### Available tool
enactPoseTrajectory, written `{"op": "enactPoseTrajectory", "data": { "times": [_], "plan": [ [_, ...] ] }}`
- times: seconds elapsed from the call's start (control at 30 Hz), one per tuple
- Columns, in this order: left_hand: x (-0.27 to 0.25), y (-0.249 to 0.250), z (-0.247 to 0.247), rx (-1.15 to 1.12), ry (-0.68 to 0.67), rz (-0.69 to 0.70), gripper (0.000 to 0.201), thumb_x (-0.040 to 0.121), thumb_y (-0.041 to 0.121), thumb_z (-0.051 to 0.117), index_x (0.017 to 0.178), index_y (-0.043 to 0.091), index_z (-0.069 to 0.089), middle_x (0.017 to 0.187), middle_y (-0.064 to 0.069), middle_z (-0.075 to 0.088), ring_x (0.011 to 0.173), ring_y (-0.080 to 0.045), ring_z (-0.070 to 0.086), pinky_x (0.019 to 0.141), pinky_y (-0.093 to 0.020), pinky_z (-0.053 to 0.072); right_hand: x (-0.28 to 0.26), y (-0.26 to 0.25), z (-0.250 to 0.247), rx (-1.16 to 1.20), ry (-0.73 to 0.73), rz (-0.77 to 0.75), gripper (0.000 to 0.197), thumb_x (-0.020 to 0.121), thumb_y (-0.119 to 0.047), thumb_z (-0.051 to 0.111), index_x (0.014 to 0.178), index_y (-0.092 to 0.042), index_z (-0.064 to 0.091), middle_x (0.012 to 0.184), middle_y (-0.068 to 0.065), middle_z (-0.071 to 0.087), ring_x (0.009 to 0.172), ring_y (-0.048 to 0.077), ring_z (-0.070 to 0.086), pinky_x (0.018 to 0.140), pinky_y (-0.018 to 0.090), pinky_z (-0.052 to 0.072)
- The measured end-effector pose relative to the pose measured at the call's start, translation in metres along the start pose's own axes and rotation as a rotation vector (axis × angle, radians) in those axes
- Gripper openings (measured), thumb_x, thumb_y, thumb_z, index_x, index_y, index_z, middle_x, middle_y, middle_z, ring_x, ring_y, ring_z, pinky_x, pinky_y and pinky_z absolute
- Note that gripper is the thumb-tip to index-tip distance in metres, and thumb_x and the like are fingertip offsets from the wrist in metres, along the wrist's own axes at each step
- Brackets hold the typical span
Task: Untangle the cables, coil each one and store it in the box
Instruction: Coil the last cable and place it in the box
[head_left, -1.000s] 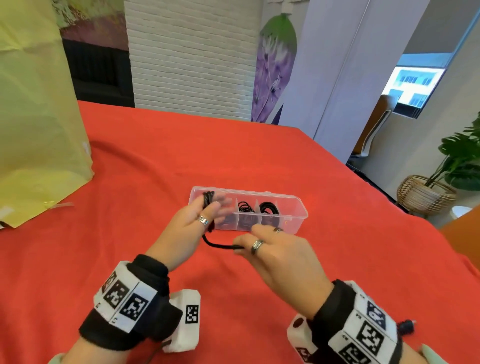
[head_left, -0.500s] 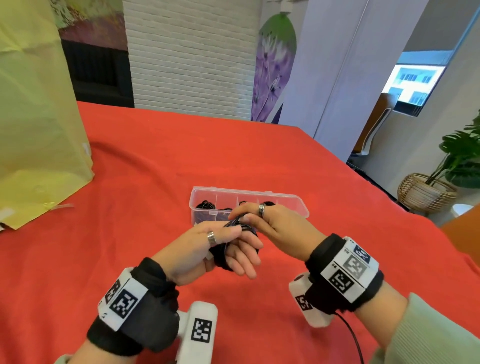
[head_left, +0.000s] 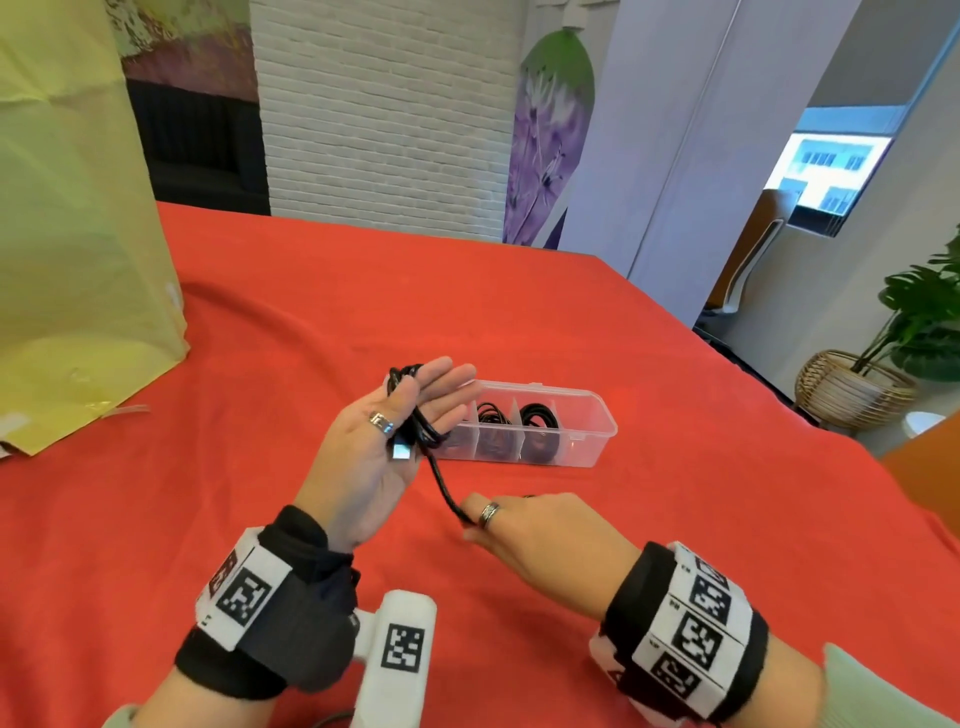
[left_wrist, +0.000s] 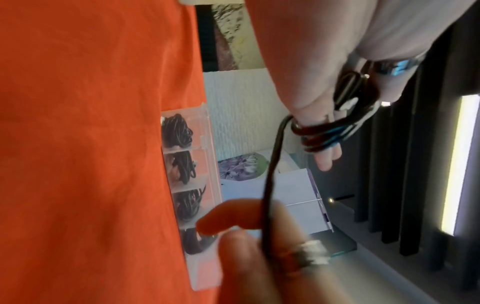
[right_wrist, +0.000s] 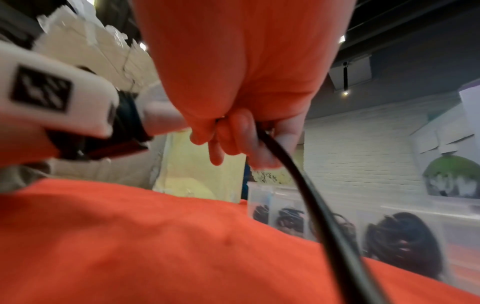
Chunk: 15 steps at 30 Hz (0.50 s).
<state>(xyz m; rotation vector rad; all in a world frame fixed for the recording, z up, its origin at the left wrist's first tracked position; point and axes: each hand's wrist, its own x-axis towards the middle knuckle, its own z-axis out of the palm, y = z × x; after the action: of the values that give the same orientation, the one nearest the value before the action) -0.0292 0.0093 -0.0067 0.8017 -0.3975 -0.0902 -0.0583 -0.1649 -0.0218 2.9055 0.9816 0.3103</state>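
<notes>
My left hand (head_left: 387, 441) is raised palm up in front of the clear compartment box (head_left: 584, 402). A black cable (head_left: 418, 415) is looped round its fingers, and the thumb pins the silver USB plug (head_left: 401, 451) against them. From the loops the cable runs down to my right hand (head_left: 488, 517), which pinches it just above the red cloth. In the left wrist view the loops (left_wrist: 324, 133) wrap one finger. The right wrist view has the cable (right_wrist: 311, 195) leaving my pinching fingers (right_wrist: 233, 139). Several box compartments (left_wrist: 179, 133) hold coiled black cables.
A big yellow paper bag (head_left: 67, 260) stands at the table's far left. The red-clothed table (head_left: 311, 312) ends at its right edge, with a wicker basket (head_left: 852, 389) and a plant on the floor beyond it.
My right hand has moved from over my left hand down toward me, drawing the free cable out. My left hand has risen and turned palm up, with the loops still round its fingers.
</notes>
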Motion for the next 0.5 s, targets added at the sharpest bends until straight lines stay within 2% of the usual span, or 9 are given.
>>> {"op": "enactPoseTrajectory", "data": {
  "times": [0.07, 0.1, 0.17, 0.2, 0.27, 0.33, 0.4, 0.47, 0.5],
  "plan": [
    [0.000, 0.000, -0.001, 0.113, 0.002, 0.053, 0.067, 0.072, 0.041, 0.069, 0.124, 0.002, 0.052, 0.124, -0.013, 0.062, 0.116, -0.028, 0.059, 0.091, -0.027, 0.050, -0.004, -0.004, 0.004, 0.009, 0.128, -0.017, 0.010, 0.090, -0.033, 0.041, 0.097, -0.026, 0.044, 0.065, -0.009, 0.057, 0.046, 0.015, 0.058, 0.033, 0.021, 0.029],
    [0.000, 0.001, -0.004, 0.156, 0.016, 0.074, 0.064, 0.072, 0.039, 0.067, 0.123, 0.003, 0.052, 0.123, -0.011, 0.063, 0.116, -0.026, 0.059, 0.090, -0.026, 0.050, -0.006, -0.005, 0.006, 0.019, 0.174, -0.032, 0.013, 0.089, -0.029, 0.046, 0.101, -0.028, 0.045, 0.068, -0.010, 0.057, 0.047, 0.016, 0.058, 0.032, 0.022, 0.034],
    [0.001, 0.005, -0.007, 0.230, 0.070, 0.088, 0.053, 0.077, 0.035, 0.065, 0.120, 0.007, 0.054, 0.119, -0.007, 0.066, 0.113, -0.024, 0.061, 0.086, -0.023, 0.051, -0.012, -0.005, 0.005, 0.045, 0.257, -0.018, 0.019, 0.092, -0.027, 0.042, 0.110, -0.030, 0.046, 0.075, -0.009, 0.059, 0.052, 0.018, 0.060, 0.034, 0.026, 0.042],
    [0.002, 0.006, -0.008, 0.285, 0.083, 0.084, 0.042, 0.083, 0.032, 0.064, 0.117, 0.009, 0.056, 0.115, -0.007, 0.068, 0.110, -0.023, 0.063, 0.084, -0.022, 0.052, -0.014, -0.005, 0.001, 0.053, 0.304, -0.002, 0.019, 0.093, -0.029, 0.039, 0.111, -0.030, 0.046, 0.076, -0.009, 0.060, 0.053, 0.019, 0.061, 0.035, 0.028, 0.043],
    [0.001, 0.003, -0.006, 0.502, 0.072, 0.076, 0.029, 0.088, 0.033, 0.051, 0.110, 0.015, 0.057, 0.105, -0.007, 0.071, 0.099, -0.018, 0.068, 0.080, -0.021, 0.053, -0.015, -0.003, -0.011, 0.045, 0.408, 0.022, 0.015, 0.095, -0.031, 0.039, 0.106, -0.031, 0.049, 0.076, -0.008, 0.061, 0.053, 0.019, 0.061, 0.036, 0.028, 0.044],
    [-0.003, -0.003, -0.003, 0.769, 0.003, 0.056, 0.027, 0.090, 0.040, 0.043, 0.104, 0.020, 0.056, 0.095, -0.005, 0.070, 0.089, -0.012, 0.068, 0.079, -0.020, 0.052, -0.012, 0.002, -0.027, -0.028, 0.493, 0.047, 0.015, 0.095, -0.034, 0.042, 0.099, -0.031, 0.057, 0.073, -0.007, 0.060, 0.052, 0.018, 0.060, 0.034, 0.027, 0.041],
    [-0.007, -0.007, 0.000, 0.960, -0.092, -0.007, 0.036, 0.091, 0.046, 0.039, 0.103, 0.018, 0.058, 0.086, -0.004, 0.072, 0.084, -0.008, 0.067, 0.079, -0.022, 0.050, -0.006, 0.012, -0.039, -0.094, 0.553, 0.052, 0.026, 0.093, -0.040, 0.042, 0.091, -0.030, 0.066, 0.070, -0.006, 0.060, 0.052, 0.016, 0.060, 0.034, 0.027, 0.040],
    [-0.009, -0.007, 0.004, 1.001, -0.191, -0.110, 0.043, 0.090, 0.047, 0.039, 0.102, 0.012, 0.060, 0.082, 0.000, 0.073, 0.077, -0.009, 0.067, 0.073, -0.021, 0.048, 0.000, 0.020, -0.047, -0.108, 0.550, 0.059, 0.037, 0.093, -0.048, 0.038, 0.082, -0.028, 0.068, 0.069, -0.006, 0.060, 0.054, 0.017, 0.061, 0.035, 0.027, 0.040],
    [-0.011, -0.005, 0.006, 0.970, -0.234, -0.150, 0.040, 0.091, 0.043, 0.043, 0.100, 0.009, 0.061, 0.080, 0.001, 0.072, 0.072, -0.010, 0.066, 0.068, -0.019, 0.047, 0.002, 0.024, -0.048, -0.132, 0.537, 0.067, 0.039, 0.092, -0.049, 0.037, 0.078, -0.028, 0.066, 0.067, -0.006, 0.058, 0.053, 0.018, 0.060, 0.035, 0.026, 0.037]
  ]
}}
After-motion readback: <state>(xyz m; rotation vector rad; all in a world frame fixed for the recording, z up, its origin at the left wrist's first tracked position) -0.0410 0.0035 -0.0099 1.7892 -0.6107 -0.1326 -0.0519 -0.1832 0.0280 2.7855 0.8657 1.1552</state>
